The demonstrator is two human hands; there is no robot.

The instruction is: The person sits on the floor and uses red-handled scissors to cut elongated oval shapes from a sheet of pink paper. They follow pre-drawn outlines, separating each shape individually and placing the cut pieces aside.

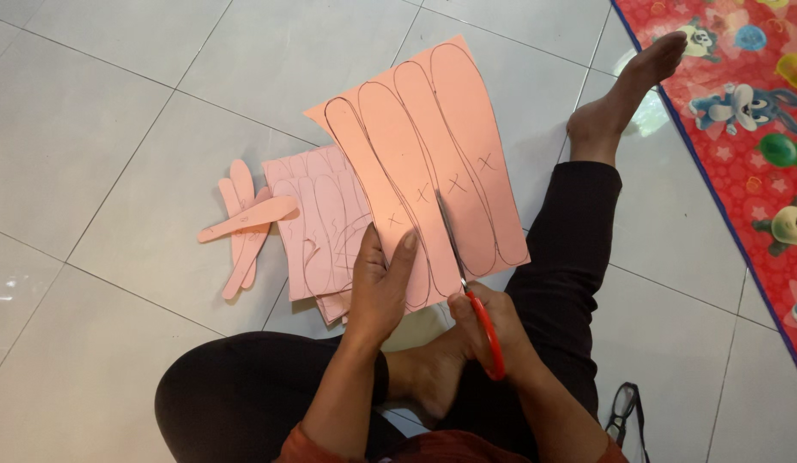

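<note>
I sit on the tiled floor with a pink paper sheet (433,154) held up in front of me. Long rounded outlines are drawn on it in dark pen, several marked with small crosses. My left hand (380,287) pinches the sheet's lower edge, thumb on top. My right hand (493,321) grips red-handled scissors (474,296); the blades are inside the sheet, cutting up between two outlines.
A stack of pink sheets (317,223) with drawn outlines lies on the floor to the left. Beside it lie several cut-out pink strips (244,223). A red patterned play mat (742,129) covers the right side. Black glasses (621,407) lie by my right leg.
</note>
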